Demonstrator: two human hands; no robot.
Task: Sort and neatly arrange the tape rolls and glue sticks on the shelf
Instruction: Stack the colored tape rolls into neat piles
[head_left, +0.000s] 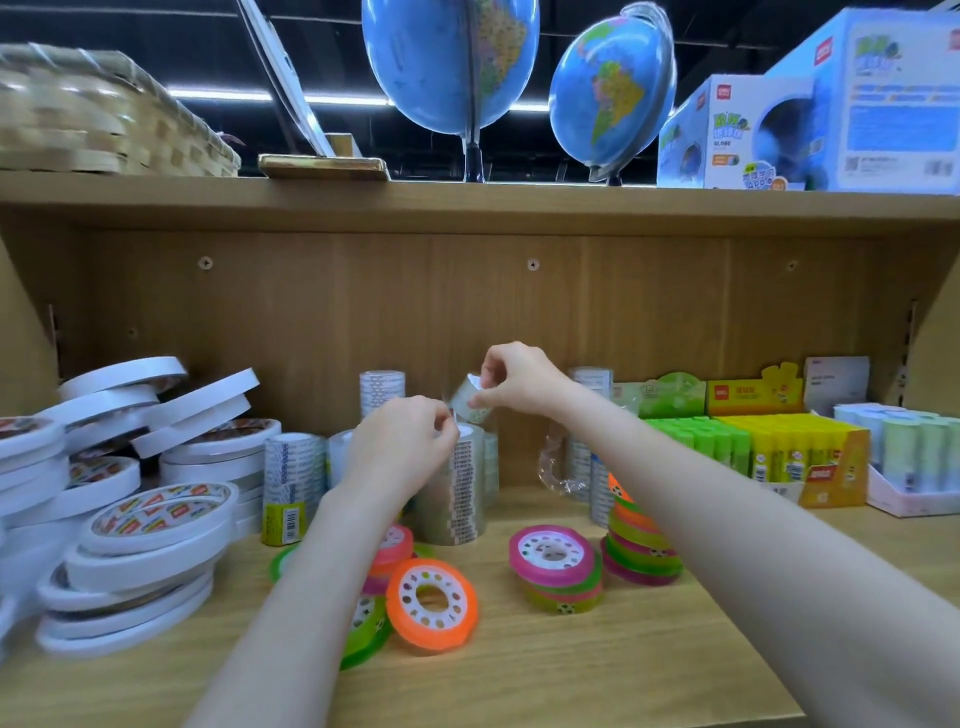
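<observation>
two bare arms reach over the wooden shelf, where the stock lies in loose groups: leaning stacks of white tape rolls at the left, boxes of glue sticks upright at the right, tall sleeves of clear tape in the middle, and neon tape rolls scattered in front.

the main risk, as i judge it, sits under the left forearm: the orange and green neon rolls lie tilted just beside it, so a careless pull back could knock them off the front edge. the white stacks already lean and a nudge could topple them. loose plastic wrap near the sleeves could snag too.

the right hand is raised, pinching a small clear tape roll between thumb and fingertips, above the sleeves. the left hand is curled just below it, fingertips pinched near the roll's edge; whether it holds wrap or tape end i cannot tell.
</observation>
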